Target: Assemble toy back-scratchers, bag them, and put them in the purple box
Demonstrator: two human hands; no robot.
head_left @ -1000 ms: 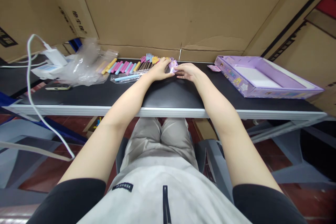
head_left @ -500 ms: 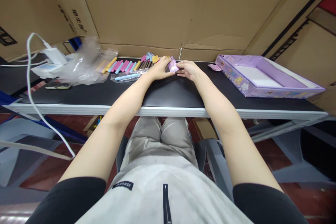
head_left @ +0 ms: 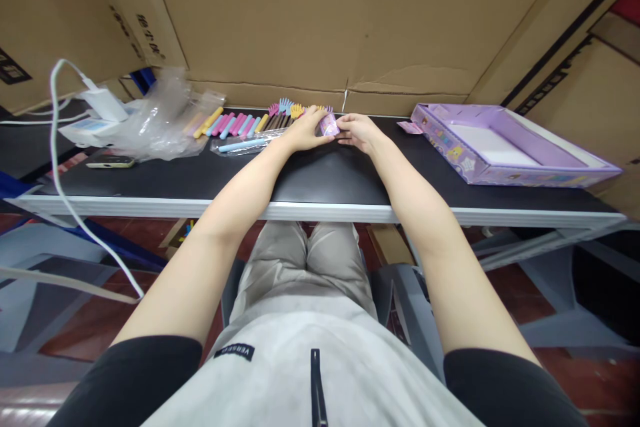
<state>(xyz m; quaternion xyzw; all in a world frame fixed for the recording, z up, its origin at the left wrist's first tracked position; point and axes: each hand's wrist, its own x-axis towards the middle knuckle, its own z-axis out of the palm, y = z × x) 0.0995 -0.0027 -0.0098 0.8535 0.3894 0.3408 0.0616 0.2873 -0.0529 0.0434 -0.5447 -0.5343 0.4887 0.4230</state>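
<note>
My left hand (head_left: 305, 131) is closed around the left side of a small pink-and-purple printed card or packet (head_left: 329, 125), thumb below and fingers above. From the other side my right hand (head_left: 359, 131) pinches at its right edge; the fingertips are too small to make out fully. Just beyond my left hand lie several back scratchers (head_left: 286, 107) with hand-shaped heads in pink, blue and yellow, partly hidden by that hand. To the left is a row of coloured handles (head_left: 235, 125). A blue-handled one in a clear sleeve (head_left: 245, 145) lies in front, under my left wrist.
A purple open box (head_left: 475, 159) stands at the right, with another small pink card (head_left: 410, 127) by its corner. Crumpled clear bags (head_left: 160, 123), a phone-like device (head_left: 111, 162) and a white charger (head_left: 105, 105) with its cable are at the left. Cardboard (head_left: 280, 20) walls the back.
Almost nothing differs. Both hands stay at the small card, which looks tilted slightly differently; the view has shifted a little.
</note>
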